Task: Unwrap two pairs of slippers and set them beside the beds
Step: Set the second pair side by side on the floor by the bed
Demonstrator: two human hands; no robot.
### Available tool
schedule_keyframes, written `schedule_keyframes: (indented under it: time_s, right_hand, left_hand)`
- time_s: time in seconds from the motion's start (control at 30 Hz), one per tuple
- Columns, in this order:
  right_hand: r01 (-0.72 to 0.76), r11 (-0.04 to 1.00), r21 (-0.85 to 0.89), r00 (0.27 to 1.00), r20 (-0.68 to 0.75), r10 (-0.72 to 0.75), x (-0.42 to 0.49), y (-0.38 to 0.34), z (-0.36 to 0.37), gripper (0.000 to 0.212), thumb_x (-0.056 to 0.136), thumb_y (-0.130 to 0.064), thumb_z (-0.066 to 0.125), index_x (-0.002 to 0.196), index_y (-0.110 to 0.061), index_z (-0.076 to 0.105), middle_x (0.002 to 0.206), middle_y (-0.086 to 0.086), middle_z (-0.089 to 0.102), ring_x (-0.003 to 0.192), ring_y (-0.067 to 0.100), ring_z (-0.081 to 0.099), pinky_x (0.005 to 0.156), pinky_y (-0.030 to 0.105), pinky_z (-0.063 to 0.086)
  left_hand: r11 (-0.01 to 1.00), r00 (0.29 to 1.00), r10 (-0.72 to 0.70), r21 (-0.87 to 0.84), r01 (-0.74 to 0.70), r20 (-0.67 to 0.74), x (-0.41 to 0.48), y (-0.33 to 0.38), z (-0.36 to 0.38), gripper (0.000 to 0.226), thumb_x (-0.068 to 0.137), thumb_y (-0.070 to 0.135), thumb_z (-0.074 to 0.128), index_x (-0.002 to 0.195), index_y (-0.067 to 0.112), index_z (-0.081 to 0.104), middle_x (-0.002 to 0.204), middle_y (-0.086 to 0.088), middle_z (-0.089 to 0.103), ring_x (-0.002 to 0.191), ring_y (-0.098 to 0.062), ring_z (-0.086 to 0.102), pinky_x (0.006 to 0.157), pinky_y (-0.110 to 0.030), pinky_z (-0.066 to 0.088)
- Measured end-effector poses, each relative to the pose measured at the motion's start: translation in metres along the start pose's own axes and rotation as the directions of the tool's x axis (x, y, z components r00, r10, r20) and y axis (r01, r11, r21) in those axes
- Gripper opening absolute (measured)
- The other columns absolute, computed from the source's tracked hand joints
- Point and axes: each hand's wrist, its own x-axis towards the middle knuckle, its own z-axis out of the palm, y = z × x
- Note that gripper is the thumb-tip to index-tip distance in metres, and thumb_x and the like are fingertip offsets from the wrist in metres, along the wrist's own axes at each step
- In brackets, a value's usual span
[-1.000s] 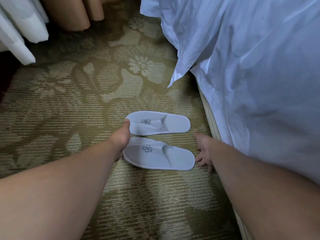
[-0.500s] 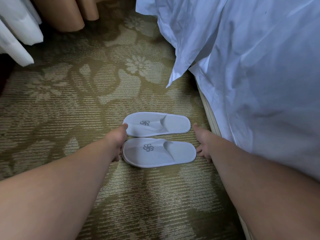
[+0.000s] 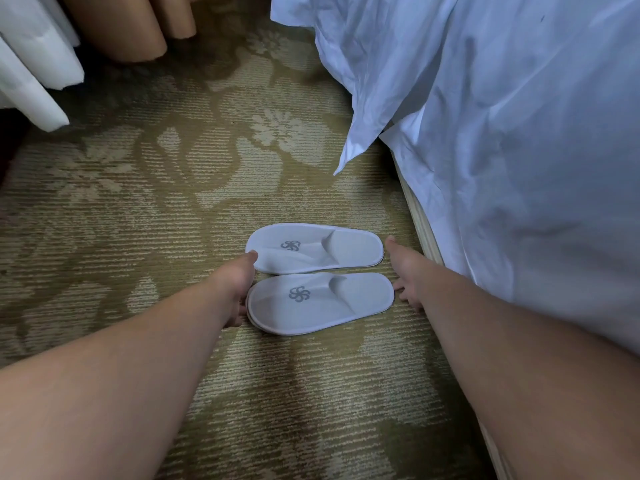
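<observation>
Slippers (image 3: pixel 322 303): side by side on carpet (image 3: pixel 166 209) beside bed (image 3: pixel 519 161) | left hand (image 3: pixel 239 282): relaxed, touching toe ends | right hand (image 3: pixel 408 271): fingers spread, at heel ends

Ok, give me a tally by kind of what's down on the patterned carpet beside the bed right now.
White fabric slippers with grey flower logos: 2, far slipper and near slipper, side by side.
Bare hands: 2, left hand at the toe ends, right hand at the heel ends.
Bed draped in white sheets: 1.
Total: 5.
</observation>
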Motion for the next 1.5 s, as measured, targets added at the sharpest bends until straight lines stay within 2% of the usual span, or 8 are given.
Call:
schedule_keyframes:
  time_s: [0.1, 0.3, 0.53, 0.73, 0.97, 1.23, 1.37, 1.5]
  right_hand:
    - [0.007, 1.0, -0.005, 1.0, 0.009, -0.007, -0.001, -0.002, 0.0, 0.074, 0.094, -0.069, 0.026, 0.151, -0.022, 0.027, 0.15, 0.011, 0.041, 0.115, 0.025, 0.055, 0.049, 0.034, 0.032]
    - [0.033, 0.999, -0.001, 0.999, 0.022, -0.033, 0.003, -0.006, 0.001, 0.067, 0.096, -0.066, 0.026, 0.146, -0.023, 0.037, 0.103, -0.004, 0.056, 0.048, 0.012, 0.045, 0.04, 0.027, 0.031]
    - [0.034, 0.999, -0.036, 0.999, 0.031, -0.032, 0.007, -0.007, 0.001, 0.067, 0.096, -0.066, 0.027, 0.146, -0.023, 0.037, 0.135, 0.01, 0.056, 0.082, 0.012, 0.056, 0.049, 0.034, 0.034]
    - [0.032, 0.991, -0.133, 0.999, 0.02, -0.03, 0.018, -0.011, -0.001, 0.075, 0.093, -0.07, 0.025, 0.151, -0.022, 0.03, 0.149, 0.014, 0.041, 0.131, 0.033, 0.044, 0.105, 0.048, 0.03]
    - [0.032, 0.992, -0.122, 0.999, 0.04, -0.027, 0.022, -0.013, -0.002, 0.079, 0.092, -0.071, 0.027, 0.153, -0.022, 0.024, 0.155, 0.011, 0.034, 0.136, 0.032, 0.04, 0.113, 0.052, 0.021]
    - [0.033, 0.992, -0.119, 0.999, 0.031, -0.029, 0.026, -0.017, -0.005, 0.078, 0.093, -0.07, 0.028, 0.153, -0.02, 0.025, 0.156, 0.01, 0.032, 0.139, 0.033, 0.035, 0.113, 0.049, 0.021]
    - [0.016, 0.992, -0.121, 0.999, 0.038, -0.011, 0.024, -0.017, -0.006, 0.079, 0.092, -0.07, 0.027, 0.153, -0.02, 0.023, 0.158, 0.01, 0.029, 0.138, 0.033, 0.036, 0.113, 0.049, 0.021]
    - [0.013, 0.994, -0.108, 0.999, 0.051, -0.007, 0.025, -0.015, -0.006, 0.079, 0.092, -0.071, 0.028, 0.153, -0.021, 0.023, 0.158, 0.01, 0.029, 0.138, 0.033, 0.037, 0.114, 0.051, 0.017]
  left_hand:
    - [1.0, 1.0, -0.012, 0.011, 0.012, 0.009, 0.001, 0.001, -0.002, 0.043, 0.094, 0.061, 0.043, 0.108, 0.02, 0.044, 0.084, -0.006, 0.054, 0.078, -0.03, 0.055, 0.09, -0.048, 0.034]
    - [0.998, 0.999, -0.044, 0.04, 0.043, 0.031, -0.001, 0.002, -0.002, 0.046, 0.094, 0.061, 0.044, 0.107, 0.017, 0.046, 0.085, -0.007, 0.056, 0.072, -0.028, 0.053, 0.088, -0.047, 0.036]
    - [0.998, 0.999, -0.023, 0.06, 0.022, 0.026, 0.0, 0.001, -0.001, 0.062, 0.093, 0.062, 0.044, 0.132, 0.013, 0.049, 0.085, -0.006, 0.056, 0.073, -0.029, 0.054, 0.088, -0.046, 0.039]
    - [0.996, 1.0, -0.005, 0.091, 0.004, 0.016, -0.009, 0.01, 0.004, 0.062, 0.096, 0.057, 0.045, 0.14, 0.014, 0.044, 0.075, -0.008, 0.052, 0.06, -0.025, 0.053, 0.039, -0.028, 0.043]
    - [0.999, 1.0, -0.029, 0.041, 0.029, -0.005, -0.013, 0.013, 0.008, 0.043, 0.097, 0.057, 0.042, 0.122, 0.022, 0.047, 0.075, -0.008, 0.056, 0.058, -0.023, 0.057, 0.025, -0.03, 0.043]
    - [0.994, 0.991, -0.092, 0.042, 0.096, -0.102, -0.011, 0.018, 0.01, 0.056, 0.094, 0.067, 0.026, 0.118, 0.02, 0.044, 0.078, -0.01, 0.046, 0.064, -0.024, 0.046, 0.089, -0.046, 0.035]
    - [0.991, 0.989, -0.133, 0.013, 0.134, -0.058, -0.009, 0.021, 0.009, 0.089, 0.089, 0.077, 0.017, 0.146, 0.012, 0.037, 0.122, -0.021, 0.058, 0.071, -0.03, 0.053, 0.102, -0.054, 0.034]
    - [0.988, 0.987, -0.151, 0.031, 0.153, -0.063, -0.001, 0.019, 0.008, 0.095, 0.084, 0.082, 0.015, 0.147, 0.014, 0.036, 0.078, -0.018, 0.05, 0.069, -0.031, 0.05, 0.103, -0.057, 0.033]
